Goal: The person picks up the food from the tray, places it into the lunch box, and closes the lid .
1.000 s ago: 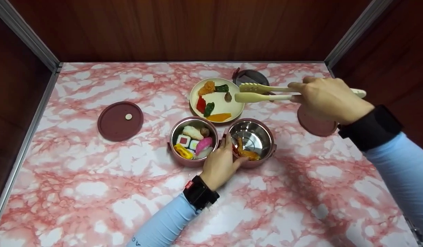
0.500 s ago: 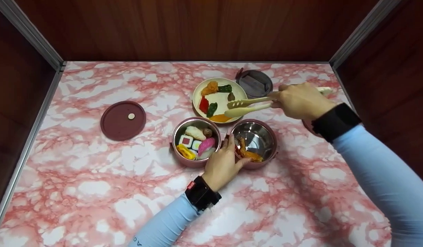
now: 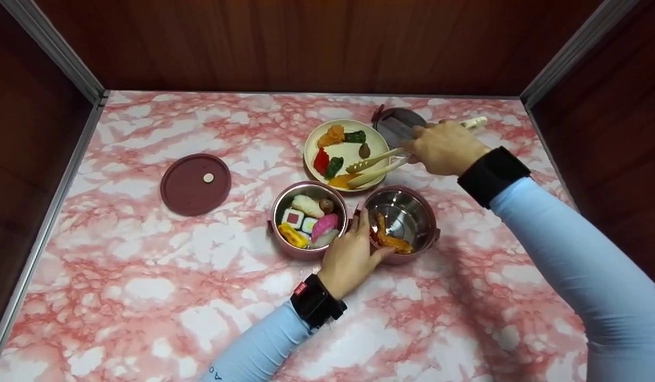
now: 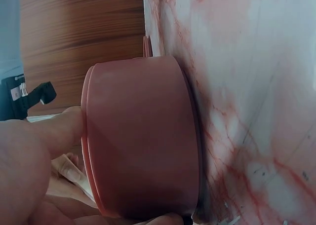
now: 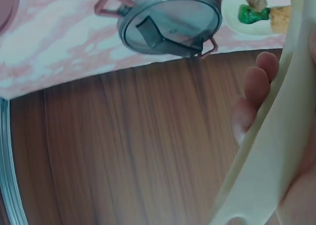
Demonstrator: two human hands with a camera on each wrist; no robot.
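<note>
My right hand holds a pair of cream tongs, whose spread tips reach over the near right side of a cream plate, right at an orange-yellow slice. My left hand grips the right-hand pink lunch container, thumb on its near rim and fingers along its left side. Inside that steel-lined container lie golden-brown fried pieces, partly covered by the hand. Left of it stands a matching container with sushi-shaped pieces, among them a pink one.
More food pieces ring the plate: an orange fried lump, green pieces, a red one and a small brown one. A maroon lid lies at left. Behind the right hand is a grey see-through lid. Wooden walls enclose the table.
My right hand has carried the tongs left and lowered them, from beyond the plate's right edge to the orange-yellow slice. The left hand keeps its hold on the container.
</note>
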